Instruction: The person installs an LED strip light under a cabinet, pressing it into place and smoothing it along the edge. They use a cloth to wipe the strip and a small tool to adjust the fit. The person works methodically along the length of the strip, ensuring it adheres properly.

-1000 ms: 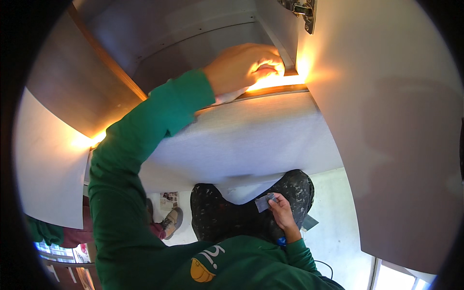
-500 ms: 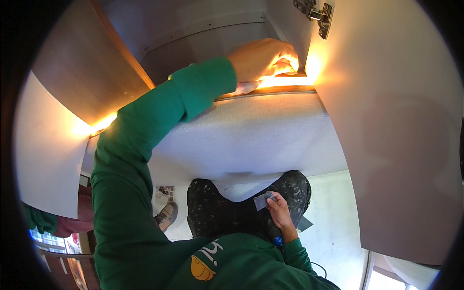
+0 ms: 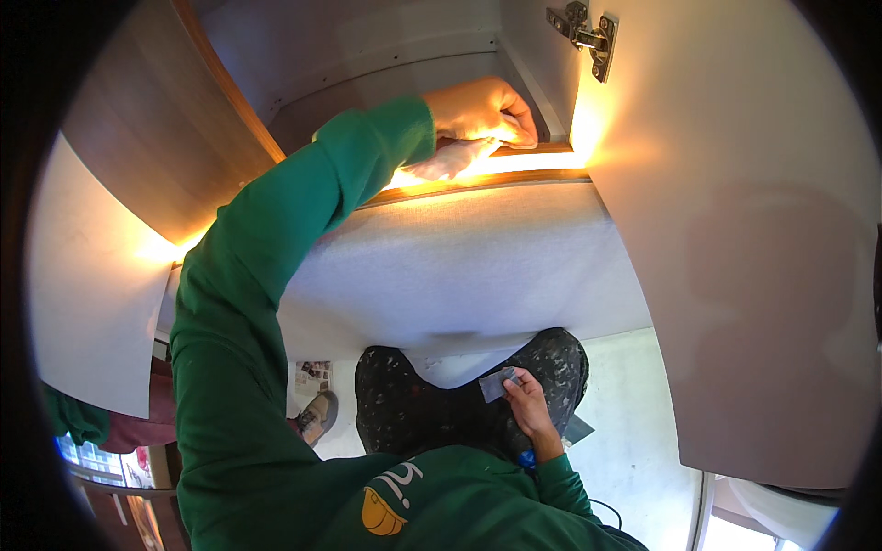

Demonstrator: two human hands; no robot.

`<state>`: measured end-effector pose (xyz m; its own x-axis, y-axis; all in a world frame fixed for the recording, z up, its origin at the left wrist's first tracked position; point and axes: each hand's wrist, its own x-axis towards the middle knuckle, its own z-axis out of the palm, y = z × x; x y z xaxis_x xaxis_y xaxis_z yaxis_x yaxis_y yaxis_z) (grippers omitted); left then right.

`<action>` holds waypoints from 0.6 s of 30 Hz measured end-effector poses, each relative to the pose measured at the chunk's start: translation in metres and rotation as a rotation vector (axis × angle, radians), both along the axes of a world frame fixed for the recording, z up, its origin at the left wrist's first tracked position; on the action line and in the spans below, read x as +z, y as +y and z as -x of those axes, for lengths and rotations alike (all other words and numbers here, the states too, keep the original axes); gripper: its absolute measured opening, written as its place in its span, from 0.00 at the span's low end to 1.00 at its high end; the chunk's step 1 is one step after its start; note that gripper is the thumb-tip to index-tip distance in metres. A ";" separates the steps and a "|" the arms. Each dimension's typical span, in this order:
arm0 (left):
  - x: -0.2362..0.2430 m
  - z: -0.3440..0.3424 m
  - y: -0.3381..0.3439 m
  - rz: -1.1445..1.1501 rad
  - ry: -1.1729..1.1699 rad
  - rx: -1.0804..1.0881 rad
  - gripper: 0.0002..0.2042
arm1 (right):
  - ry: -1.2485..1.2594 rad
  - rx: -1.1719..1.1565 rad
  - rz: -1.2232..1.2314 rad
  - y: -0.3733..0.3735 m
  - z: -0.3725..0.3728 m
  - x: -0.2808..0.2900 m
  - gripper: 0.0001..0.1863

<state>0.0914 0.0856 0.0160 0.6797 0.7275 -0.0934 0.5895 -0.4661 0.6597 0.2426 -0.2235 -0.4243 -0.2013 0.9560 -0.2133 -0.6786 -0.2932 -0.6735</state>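
My left hand reaches into the cabinet with its fingers bent and pressed together at the wooden edge strip. Beneath it lies a pale, crumpled piece, washed out by glare; I cannot tell what it is or whether my fingers grip it. Bright light runs along the wood under the hand. Down by my knees, my right hand pinches a small folded grey piece of sandpaper between thumb and fingers.
A white cabinet door with a metal hinge stands open at the right. A brown panel rises at the left. Below the wood is a pale front panel. Another person's shoe and a grey sheet are on the floor.
My left hand has shifted a little left along the lit wooden edge, and more of the pale piece shows. My right hand stays with the sandpaper. The whole view has moved slightly.
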 end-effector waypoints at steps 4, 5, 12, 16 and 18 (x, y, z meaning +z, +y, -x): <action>-0.003 -0.018 0.010 0.011 0.005 -0.036 0.12 | 0.006 -0.016 -0.006 0.000 0.001 0.002 0.13; -0.005 -0.017 0.011 0.021 0.016 -0.018 0.12 | 0.003 -0.023 0.003 -0.001 0.001 0.002 0.13; -0.003 0.001 0.022 0.101 0.134 -0.015 0.13 | 0.043 -0.017 0.006 -0.002 -0.001 0.001 0.14; -0.004 -0.014 0.015 0.017 0.064 -0.040 0.13 | 0.025 0.008 0.011 -0.001 -0.001 0.000 0.14; -0.003 -0.025 0.009 -0.090 0.062 -0.071 0.14 | 0.000 0.013 0.037 0.000 0.000 0.000 0.13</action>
<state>0.1165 0.0948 0.0132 0.7251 0.6848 -0.0728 0.5908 -0.5643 0.5766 0.2427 -0.2235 -0.4248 -0.2133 0.9448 -0.2487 -0.6746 -0.3265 -0.6620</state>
